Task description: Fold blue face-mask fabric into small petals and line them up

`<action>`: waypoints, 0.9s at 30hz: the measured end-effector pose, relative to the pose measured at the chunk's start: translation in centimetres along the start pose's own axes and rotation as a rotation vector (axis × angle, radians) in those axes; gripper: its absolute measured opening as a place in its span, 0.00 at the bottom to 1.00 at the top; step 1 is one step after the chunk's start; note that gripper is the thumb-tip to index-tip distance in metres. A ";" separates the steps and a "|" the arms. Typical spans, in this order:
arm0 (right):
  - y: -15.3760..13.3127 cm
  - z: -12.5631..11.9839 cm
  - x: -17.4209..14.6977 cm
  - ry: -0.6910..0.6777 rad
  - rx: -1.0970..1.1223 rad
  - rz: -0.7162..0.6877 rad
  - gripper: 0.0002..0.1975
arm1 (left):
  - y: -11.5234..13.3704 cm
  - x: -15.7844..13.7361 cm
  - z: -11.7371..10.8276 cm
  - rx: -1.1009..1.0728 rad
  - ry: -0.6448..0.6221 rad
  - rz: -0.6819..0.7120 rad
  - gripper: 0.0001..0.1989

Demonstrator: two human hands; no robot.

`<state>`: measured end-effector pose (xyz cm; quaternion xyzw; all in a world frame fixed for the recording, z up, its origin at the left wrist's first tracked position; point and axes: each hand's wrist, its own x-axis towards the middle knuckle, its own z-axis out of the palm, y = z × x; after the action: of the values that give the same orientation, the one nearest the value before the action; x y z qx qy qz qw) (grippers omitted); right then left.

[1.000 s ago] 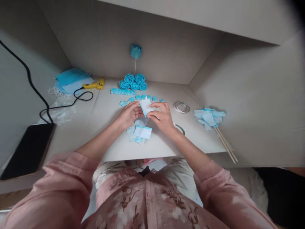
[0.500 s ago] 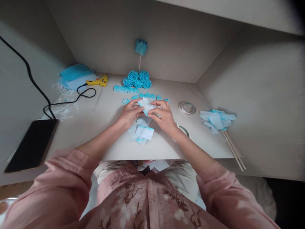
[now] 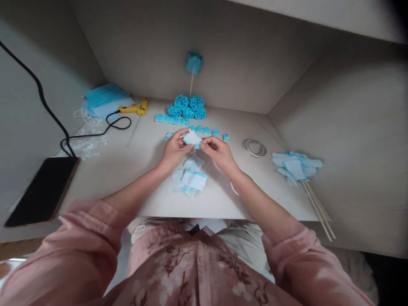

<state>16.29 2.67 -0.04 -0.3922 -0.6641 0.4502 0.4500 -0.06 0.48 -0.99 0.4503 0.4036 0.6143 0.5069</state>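
Between both hands is a small white piece of face mask fabric (image 3: 192,138) with a blue edge along its lower side. My left hand (image 3: 174,149) pinches it from the left, and my right hand (image 3: 219,152) grips its lower right corner between thumb and fingers. Below the hands lies a loose pile of similar fabric pieces (image 3: 194,179), white with blue edges. Just beyond them runs a row of small folded blue petals (image 3: 204,129), partly hidden by my fingers.
Rolled blue roses (image 3: 188,106) and a stemmed flower (image 3: 194,63) stand at the back. Face masks (image 3: 106,100), a yellow glue gun (image 3: 135,108) and a phone (image 3: 43,191) are on the left. Tape rolls (image 3: 255,148) and fabric-topped sticks (image 3: 314,204) are on the right.
The fabric piece has turned, so its blue edge now faces down toward me instead of left. My right hand has shifted to its lower corner. The whole view has moved slightly.
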 end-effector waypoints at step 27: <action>0.7 0.7 -1.1 0.103 0.078 -0.003 0.29 | 0.4 -1.1 0.6 -0.111 -0.079 -0.252 0.11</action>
<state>16.04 1.68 -1.06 -0.3957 -0.6227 0.4545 0.4991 0.47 -0.67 -0.57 0.3912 0.4020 0.5490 0.6197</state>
